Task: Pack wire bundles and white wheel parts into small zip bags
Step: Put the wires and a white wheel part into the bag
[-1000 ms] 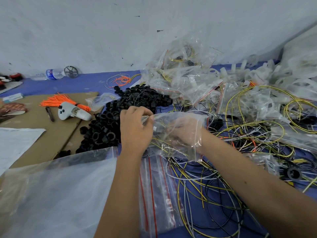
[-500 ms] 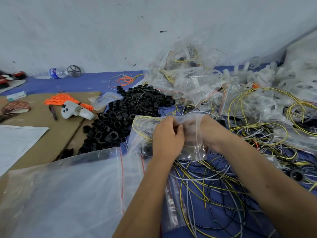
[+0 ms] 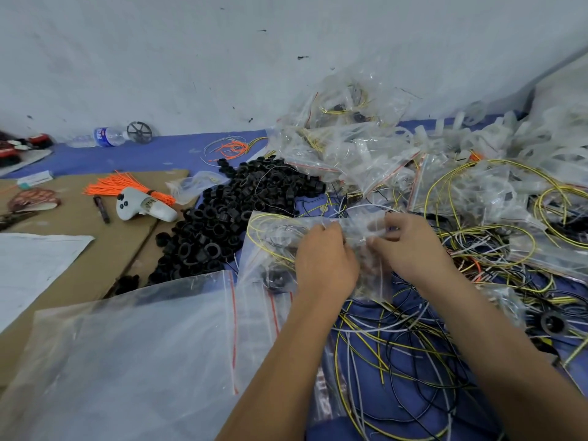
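Note:
My left hand (image 3: 324, 259) and my right hand (image 3: 410, 249) both pinch the top edge of a small clear zip bag (image 3: 273, 246) at the middle of the view. Yellow and black wire coils and a dark round part show through the bag. Loose yellow, white and black wires (image 3: 397, 354) lie tangled on the blue cloth below my hands. Filled zip bags (image 3: 343, 148) are heaped behind, and white wheel parts (image 3: 496, 138) are piled at the far right.
A heap of black rings (image 3: 229, 218) lies left of my hands. Empty zip bags with red strips (image 3: 133, 361) spread at the lower left. On the cardboard (image 3: 79, 237) are orange ties (image 3: 124, 186), a white controller (image 3: 140, 208) and a pen. A water bottle (image 3: 105, 136) lies by the wall.
My right hand has come out of the bag. Both hands have met at the bag's top edge, and my right hand has since slid to the right along it.

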`<state>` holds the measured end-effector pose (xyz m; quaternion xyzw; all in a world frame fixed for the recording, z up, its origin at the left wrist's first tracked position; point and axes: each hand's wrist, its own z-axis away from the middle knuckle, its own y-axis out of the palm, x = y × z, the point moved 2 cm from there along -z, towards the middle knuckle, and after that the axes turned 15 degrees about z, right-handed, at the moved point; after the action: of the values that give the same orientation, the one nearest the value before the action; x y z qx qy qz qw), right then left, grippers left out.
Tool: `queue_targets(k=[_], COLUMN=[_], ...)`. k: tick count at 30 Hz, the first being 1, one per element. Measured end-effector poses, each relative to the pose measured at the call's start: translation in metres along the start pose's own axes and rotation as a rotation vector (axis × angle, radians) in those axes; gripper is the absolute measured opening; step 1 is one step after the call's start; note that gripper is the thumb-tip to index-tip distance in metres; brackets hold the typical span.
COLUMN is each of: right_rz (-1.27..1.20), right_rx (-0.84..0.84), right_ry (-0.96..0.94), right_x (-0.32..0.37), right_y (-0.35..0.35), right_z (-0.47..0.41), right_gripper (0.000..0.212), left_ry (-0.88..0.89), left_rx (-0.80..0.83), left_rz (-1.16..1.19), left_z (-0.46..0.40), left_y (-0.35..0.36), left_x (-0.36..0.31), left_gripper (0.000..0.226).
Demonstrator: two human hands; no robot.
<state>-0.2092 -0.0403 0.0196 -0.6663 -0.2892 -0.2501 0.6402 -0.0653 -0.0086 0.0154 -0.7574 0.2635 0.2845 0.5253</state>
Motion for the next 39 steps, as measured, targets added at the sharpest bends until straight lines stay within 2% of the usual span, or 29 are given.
queue_targets(k=[3, 5, 8, 11, 14, 17, 19, 24, 27, 30, 34, 36, 39], right_rz=[0.042, -0.170, -0.667, -0.780, -0.677, -0.562, -0.467, -0.012, 0.175, 0.263, 0.398, 0.500, 0.704], right_rx=[-0.075, -0.019, 0.052, 0.058, 0.110, 0.074, 0.019, -0.101, -0.173, -0.261, -0.510, -0.607, -0.628], right_ry=[-0.066, -0.041, 0.201, 0.274, 0.252, 0.224, 0.159, -0.113, -0.177, -0.165, -0.053, 0.009, 0.084], right_x=[-0.005, -0.008, -0.009, -0.017, -0.022, -0.022, -0.019, -0.012, -0.011, -0.013, -0.024, -0.033, -0.048], right_y=[0.006, 0.009, -0.002, -0.015, -0.013, -0.008, -0.007, -0.016, -0.027, -0.051, -0.092, -0.108, -0.119], right_z=[-0.001, 0.001, 0.000, -0.006, -0.005, -0.004, -0.003, 0.002, 0.005, 0.002, -0.017, -0.030, -0.054], right_gripper=[0.012, 0.021, 0.032, 0.038, 0.041, 0.033, 0.029, 0.026, 0.019, 0.018, 0.019, 0.018, 0.027], left_ry=[0.013, 0.046, -0.022, -0.073, -0.071, -0.057, -0.051, -0.041, -0.049, -0.065, -0.023, 0.011, 0.048], left_rx=[-0.048, -0.040, -0.006, 0.006, 0.039, 0.039, 0.060, 0.133, 0.158, 0.138, 0.056, 0.027, 0.007], left_rz=[0.167, 0.233, 0.261, 0.165, 0.092, 0.080, 0.068, -0.043, -0.120, -0.151, -0.162, -0.174, -0.064], left_z=[-0.003, -0.007, -0.016, -0.023, -0.019, -0.017, -0.018, -0.022, -0.020, -0.017, -0.016, -0.015, -0.017], left_y=[0.007, 0.016, 0.028, 0.037, 0.046, 0.047, 0.044, 0.046, 0.049, 0.051, 0.051, 0.051, 0.053], left_x=[-0.023, -0.039, -0.049, -0.043, -0.035, -0.030, -0.028, -0.034, -0.038, -0.040, -0.039, -0.037, -0.034], left_gripper=[0.010, 0.018, 0.037, 0.049, 0.042, 0.032, 0.034, 0.047, 0.052, 0.045, 0.018, 0.019, 0.018])
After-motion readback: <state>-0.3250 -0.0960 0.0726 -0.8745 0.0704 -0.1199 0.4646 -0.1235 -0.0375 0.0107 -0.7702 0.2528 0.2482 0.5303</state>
